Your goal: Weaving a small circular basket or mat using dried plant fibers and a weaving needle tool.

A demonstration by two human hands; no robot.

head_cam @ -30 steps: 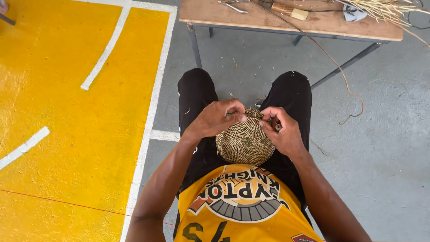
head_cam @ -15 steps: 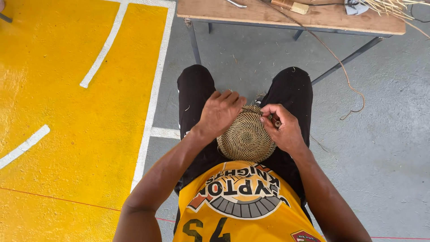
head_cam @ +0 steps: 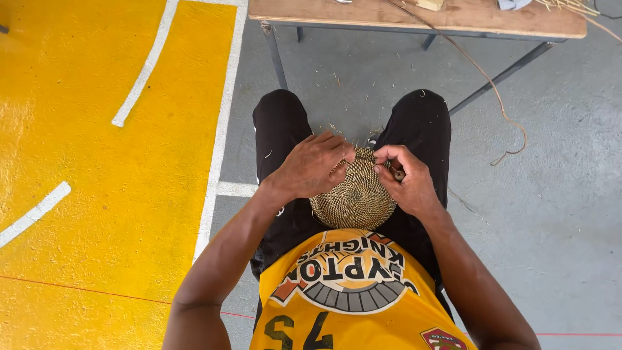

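A round coiled woven disc (head_cam: 355, 198) of tan straw with dark stitching rests on my lap, between my black-clad knees. My left hand (head_cam: 312, 166) lies over its upper left edge, fingers curled on the rim. On the disc's upper right rim my right hand (head_cam: 407, 180) pinches the edge, and a small dark tool or handle shows between its fingers. I sit above a grey floor, wearing a yellow jersey (head_cam: 350, 298).
A wooden table (head_cam: 414, 16) on dark metal legs stands ahead, with straw strands at its right end. A long fibre cord (head_cam: 499, 97) hangs from it and curls onto the grey floor. Yellow painted floor (head_cam: 97, 162) with white lines lies to the left.
My left hand has slid from the disc's top edge down over its upper left side. The right hand stays at the rim. The view has shifted slightly.
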